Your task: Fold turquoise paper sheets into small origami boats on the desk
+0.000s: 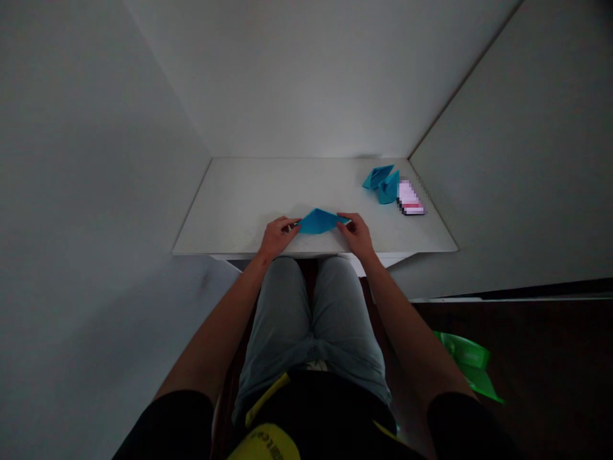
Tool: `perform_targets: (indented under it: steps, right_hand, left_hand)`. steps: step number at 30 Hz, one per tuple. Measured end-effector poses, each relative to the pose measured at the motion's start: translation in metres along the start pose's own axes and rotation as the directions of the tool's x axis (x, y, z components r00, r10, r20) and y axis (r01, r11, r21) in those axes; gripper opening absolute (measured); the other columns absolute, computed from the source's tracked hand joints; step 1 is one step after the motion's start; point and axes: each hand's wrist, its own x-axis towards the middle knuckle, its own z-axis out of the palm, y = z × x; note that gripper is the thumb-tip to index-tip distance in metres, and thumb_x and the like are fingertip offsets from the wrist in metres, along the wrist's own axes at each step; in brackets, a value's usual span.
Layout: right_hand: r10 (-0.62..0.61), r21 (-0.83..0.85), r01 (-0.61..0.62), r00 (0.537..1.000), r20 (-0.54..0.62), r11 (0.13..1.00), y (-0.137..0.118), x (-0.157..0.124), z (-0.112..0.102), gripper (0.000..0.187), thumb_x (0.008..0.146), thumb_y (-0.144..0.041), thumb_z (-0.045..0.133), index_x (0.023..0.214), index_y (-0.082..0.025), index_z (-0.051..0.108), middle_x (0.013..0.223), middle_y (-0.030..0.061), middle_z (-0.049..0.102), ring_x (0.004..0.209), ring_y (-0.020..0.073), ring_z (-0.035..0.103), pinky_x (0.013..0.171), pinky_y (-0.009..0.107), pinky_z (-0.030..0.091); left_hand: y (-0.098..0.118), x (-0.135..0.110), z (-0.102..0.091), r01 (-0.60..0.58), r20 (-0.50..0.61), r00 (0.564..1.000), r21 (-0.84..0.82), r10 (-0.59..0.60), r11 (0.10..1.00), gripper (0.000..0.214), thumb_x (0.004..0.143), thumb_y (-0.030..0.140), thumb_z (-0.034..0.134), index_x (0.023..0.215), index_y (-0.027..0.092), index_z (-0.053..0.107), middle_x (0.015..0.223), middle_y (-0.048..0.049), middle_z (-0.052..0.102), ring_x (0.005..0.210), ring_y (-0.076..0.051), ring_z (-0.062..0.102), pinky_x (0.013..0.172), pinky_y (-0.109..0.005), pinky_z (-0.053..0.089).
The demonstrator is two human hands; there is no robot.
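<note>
A folded blue paper [318, 221] lies near the front edge of a white table [239, 198]. My left hand [276, 236] pinches its left tip with fingers pressed together. On the other side, my right hand [355, 234] grips the right tip the same way. The paper is stretched between both hands, its middle peaked upward. Two finished blue paper shapes [382, 181] sit at the table's back right.
A blurred pink and white flat object [410, 198] lies beside the blue shapes by the right wall. Walls close in the table on left, back and right. A green plastic item [467, 364] lies on the dark floor at right. My knees are under the table's front edge.
</note>
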Motion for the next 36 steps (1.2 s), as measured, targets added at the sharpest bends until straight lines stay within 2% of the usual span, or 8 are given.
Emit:
perform_targets:
  steps: [3,8,15,19,23,27,30,36]
  right_hand:
    - [-0.080,-0.012,0.080,0.996,-0.038,0.997,-0.006,0.005,0.005,0.036,0.096,-0.052,0.073,0.120,-0.027,0.081,0.113,0.0076,0.071,0.081,0.0191,0.063,0.079,0.038,0.058]
    - [-0.145,-0.017,0.145,0.989,-0.003,0.989,-0.020,0.017,0.025,0.035,0.101,-0.044,0.067,0.132,-0.029,0.076,0.122,0.0097,0.075,0.111,0.0264,0.070,0.092,0.041,0.059]
    - [-0.271,-0.061,0.301,0.917,0.293,0.952,-0.023,0.021,0.045,0.052,0.093,-0.023,0.071,0.145,-0.027,0.068,0.133,0.0105,0.078,0.118,0.0297,0.073,0.107,0.050,0.055]
    - [-0.292,-0.126,0.383,0.845,0.447,0.915,-0.012,0.014,0.040,0.050,0.089,-0.016,0.071,0.138,-0.026,0.073,0.138,0.0121,0.076,0.127,0.0333,0.072,0.109,0.052,0.055]
    - [-0.303,-0.213,0.423,0.849,0.433,0.881,0.000,0.006,0.023,0.029,0.096,-0.027,0.074,0.125,-0.029,0.080,0.139,0.0110,0.078,0.129,0.0345,0.071,0.113,0.057,0.053]
    - [-0.330,-0.262,0.457,0.849,0.412,0.850,0.006,0.003,0.005,0.024,0.102,-0.036,0.072,0.122,-0.029,0.082,0.140,0.0118,0.077,0.128,0.0337,0.072,0.112,0.056,0.054]
    - [-0.339,-0.250,0.470,0.839,0.426,0.847,0.008,0.003,-0.001,0.025,0.104,-0.034,0.068,0.124,-0.026,0.080,0.136,0.0125,0.078,0.124,0.0321,0.074,0.110,0.053,0.055]
    - [-0.265,-0.310,0.385,0.892,0.367,0.869,0.011,0.002,0.002,0.027,0.105,-0.031,0.063,0.126,-0.023,0.077,0.118,0.0130,0.080,0.109,0.0317,0.073,0.101,0.052,0.057]
  left_hand:
    - [0.001,0.000,0.002,-0.032,0.034,0.999,0.056,0.030,0.998,0.028,0.092,0.040,0.077,0.114,0.026,0.088,0.086,-0.0035,0.075,0.072,-0.017,0.063,0.075,-0.032,0.053]
    - [-0.001,0.000,0.004,-0.053,0.073,0.996,0.092,0.046,0.994,0.030,0.087,0.043,0.082,0.111,0.025,0.087,0.090,-0.0045,0.080,0.073,-0.018,0.068,0.076,-0.033,0.055]
    - [0.000,-0.005,0.005,0.065,0.073,0.995,-0.054,-0.061,0.996,0.098,0.082,0.041,0.090,0.167,0.023,0.046,0.085,0.0024,0.078,0.073,-0.017,0.070,0.077,-0.031,0.056]
    - [0.000,-0.003,0.005,0.019,0.093,0.995,0.038,-0.022,0.999,0.065,0.088,0.032,0.083,0.151,0.023,0.066,0.080,0.0028,0.073,0.070,-0.017,0.065,0.075,-0.030,0.053]
    - [0.000,-0.001,0.006,-0.068,0.090,0.995,0.255,0.047,0.964,0.021,0.088,0.028,0.084,0.109,0.025,0.087,0.089,-0.0035,0.069,0.079,-0.020,0.065,0.084,-0.036,0.051]
    - [0.006,-0.003,0.007,-0.134,0.099,0.990,0.363,0.104,0.922,0.018,0.090,0.029,0.085,0.108,0.029,0.087,0.126,-0.0094,0.073,0.108,-0.027,0.068,0.103,-0.045,0.050]
    - [0.013,-0.007,0.005,-0.173,0.159,0.980,0.396,0.119,0.902,0.016,0.094,0.028,0.081,0.110,0.029,0.084,0.141,-0.0059,0.074,0.129,-0.030,0.064,0.113,-0.049,0.046]
    - [0.015,-0.005,0.005,-0.122,0.173,0.983,0.386,0.059,0.914,0.026,0.100,0.032,0.076,0.125,0.025,0.078,0.117,-0.0063,0.083,0.117,-0.029,0.072,0.109,-0.047,0.049]
